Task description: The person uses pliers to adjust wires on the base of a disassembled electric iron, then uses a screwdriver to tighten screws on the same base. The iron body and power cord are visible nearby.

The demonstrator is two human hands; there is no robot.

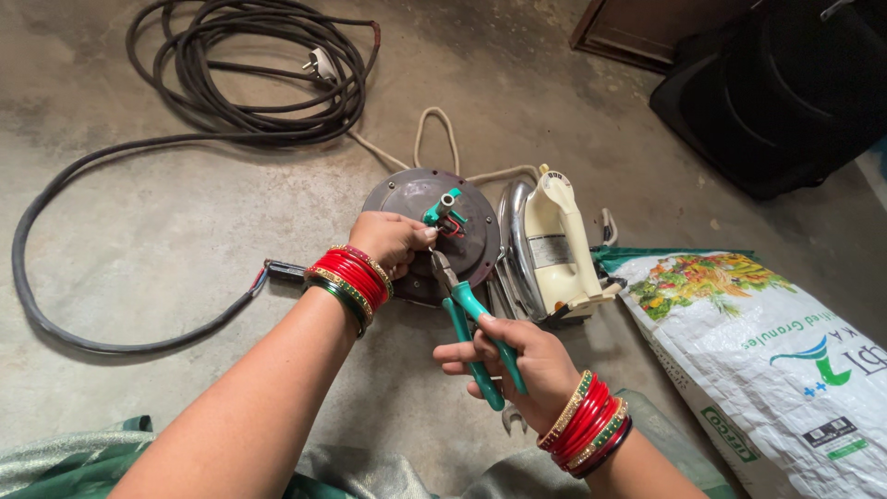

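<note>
Our right hand (pixel 517 360) holds green pliers (pixel 467 319), tips at the wires (pixel 450 225) on the round plate (pixel 407 199) on the floor; left hand (pixel 390 240) pinches the connector (pixel 440 209). Iron (pixel 554 245) just beside.

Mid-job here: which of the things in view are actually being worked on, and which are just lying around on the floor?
In use:
- round grey appliance base, steadied by the left hand
- green wire connector on the base
- green-handled pliers, held in the right hand

Lying about:
- coiled black cable with white plug
- cream clothes iron
- printed white sack
- black case
</note>
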